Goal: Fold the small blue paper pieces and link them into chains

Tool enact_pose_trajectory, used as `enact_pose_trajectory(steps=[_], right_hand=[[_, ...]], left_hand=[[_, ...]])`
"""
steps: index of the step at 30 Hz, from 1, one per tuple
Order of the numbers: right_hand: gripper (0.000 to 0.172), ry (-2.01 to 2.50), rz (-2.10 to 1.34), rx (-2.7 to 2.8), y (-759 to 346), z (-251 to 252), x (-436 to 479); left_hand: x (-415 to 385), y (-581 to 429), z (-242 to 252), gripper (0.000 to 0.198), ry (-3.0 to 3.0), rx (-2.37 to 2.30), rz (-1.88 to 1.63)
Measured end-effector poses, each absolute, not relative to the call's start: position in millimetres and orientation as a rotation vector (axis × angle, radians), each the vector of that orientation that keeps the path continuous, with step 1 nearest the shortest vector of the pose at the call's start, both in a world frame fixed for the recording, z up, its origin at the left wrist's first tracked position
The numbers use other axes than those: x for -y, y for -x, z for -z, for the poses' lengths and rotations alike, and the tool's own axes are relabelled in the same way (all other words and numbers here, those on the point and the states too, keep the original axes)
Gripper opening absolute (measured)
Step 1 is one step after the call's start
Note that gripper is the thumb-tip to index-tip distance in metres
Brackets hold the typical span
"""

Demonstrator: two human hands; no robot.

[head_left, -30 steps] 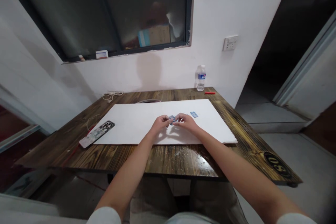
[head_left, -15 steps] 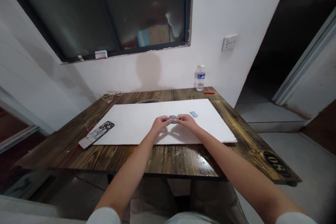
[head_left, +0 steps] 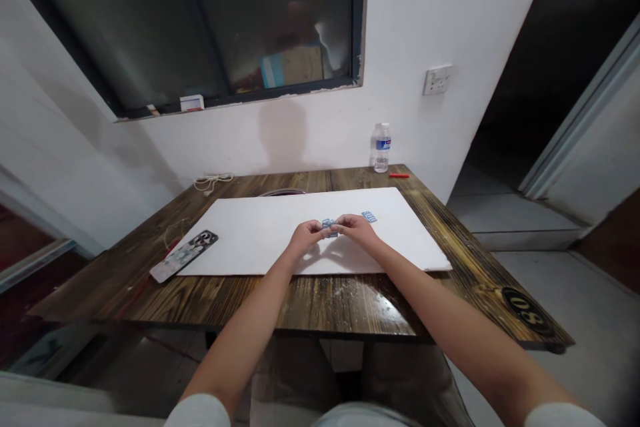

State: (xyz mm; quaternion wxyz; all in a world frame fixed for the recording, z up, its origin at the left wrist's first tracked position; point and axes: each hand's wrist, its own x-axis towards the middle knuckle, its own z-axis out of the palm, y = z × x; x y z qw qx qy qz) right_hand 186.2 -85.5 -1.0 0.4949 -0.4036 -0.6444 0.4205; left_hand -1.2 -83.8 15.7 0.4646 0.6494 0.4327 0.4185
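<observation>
Both my hands meet over the middle of a white board [head_left: 250, 240] on a wooden table [head_left: 320, 303]. My left hand [head_left: 306, 237] and my right hand [head_left: 356, 229] pinch a small blue and white piece [head_left: 329, 226] between their fingertips, held just above the board. The piece is too small to name. A second small blue and white piece [head_left: 369, 216] lies flat on the board to the right of my right hand.
A phone [head_left: 185, 255] lies at the board's left edge. A water bottle [head_left: 381, 147] and a red pen [head_left: 399, 175] are at the table's far right by the wall. A white cable [head_left: 213, 181] lies at the far left. A doorway opens on the right.
My hands stay together on the small piece with slight finger movement; the piece has turned a little between the fingertips. Nothing else moved.
</observation>
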Motion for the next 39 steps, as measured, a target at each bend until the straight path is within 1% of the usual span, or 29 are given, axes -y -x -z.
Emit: enact_pose_trajectory(steps=[3, 9, 19, 23, 29, 31, 34, 39], right_hand=[[0.039, 0.98, -1.035, 1.537, -185.8, -1.7, 87.2], [0.039, 1.037, -0.986, 1.53, -186.8, -4.2, 90.4], [0.04, 1.038, -0.995, 1.52, -186.6, -5.2, 90.4], [0.04, 1.029, -0.979, 1.535, -186.4, -3.1, 88.0], [0.038, 0.955, -0.972, 1.603, -188.2, -0.5, 85.7], [0.035, 0.916, -0.933, 1.66, -189.2, -1.2, 86.1], [0.026, 0.877, -0.823, 1.744, -191.1, -3.4, 87.4], [0.016, 0.832, -0.703, 1.82, -195.2, -6.5, 88.0]], left_hand=[[85.4, -0.2, -16.8, 0.037, -1.597, -1.052, -1.024], [86.0, 0.7, -14.2, 0.031, -1.607, -0.999, -0.969], [83.9, 0.6, -13.3, 0.032, -1.502, -1.006, -0.981], [85.8, -0.2, -14.1, 0.035, -1.473, -0.973, -1.005], [86.8, 0.1, -16.5, 0.036, -1.622, -0.948, -0.992], [86.7, 0.0, -16.6, 0.036, -1.675, -0.966, -0.988], [86.2, -0.3, -14.9, 0.035, -1.743, -1.019, -0.988], [85.4, -0.4, -13.1, 0.027, -1.838, -1.084, -0.992]])
